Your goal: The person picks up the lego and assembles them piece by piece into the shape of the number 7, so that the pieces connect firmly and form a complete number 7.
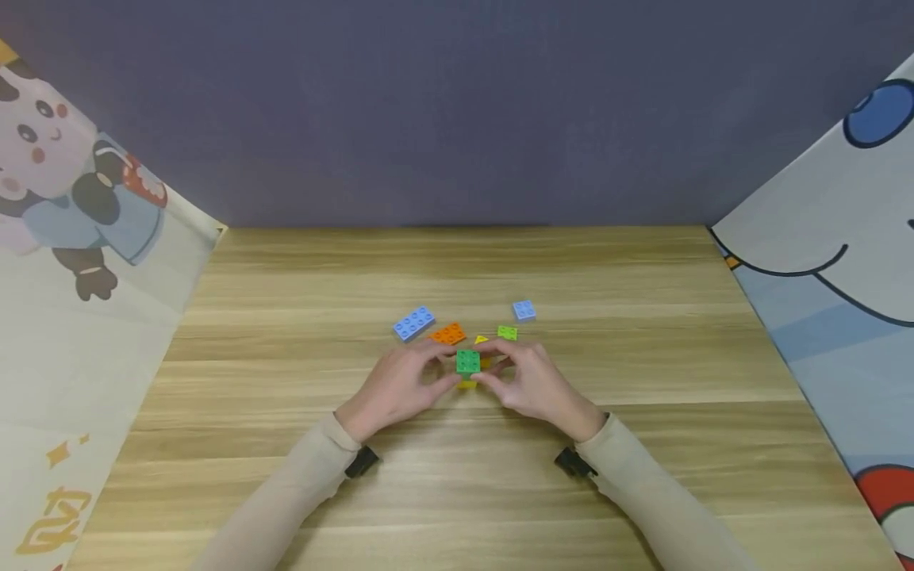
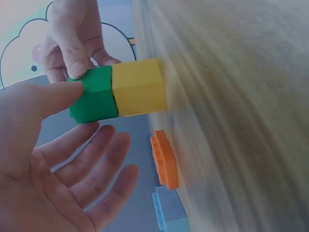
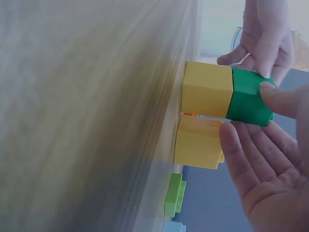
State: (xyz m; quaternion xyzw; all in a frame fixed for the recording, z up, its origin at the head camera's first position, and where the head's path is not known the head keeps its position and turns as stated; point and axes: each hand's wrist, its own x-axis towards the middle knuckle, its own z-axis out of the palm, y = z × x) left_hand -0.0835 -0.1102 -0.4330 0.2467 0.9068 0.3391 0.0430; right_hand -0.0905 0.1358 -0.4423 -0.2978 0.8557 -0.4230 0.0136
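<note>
- Green brick (image 1: 468,361) sits atop a yellow brick (image 2: 139,88) standing on the counter (image 1: 485,500), between both hands.
- Left hand (image 1: 400,385), right hand (image 1: 534,385): fingers of each clamped on the green brick from opposite sides, likely keeping it square.
- Counter presumably braces from below.
- Orange brick (image 1: 448,334) lies near, outside the grip.

We have a green block (image 1: 468,361), cube-like, studs up (2x2), sitting upright on a same-width yellow block (image 2: 139,87). Left hand (image 1: 407,379) and right hand (image 1: 537,381) both pinch the green one. Seam between the two is thin; we can't tell if it's fully seated. Yellow base stands on the wood-grain table (image 1: 457,492). Second yellow block (image 3: 199,141) stands upright just beside it, narrow gap, studs facing up.
</note>
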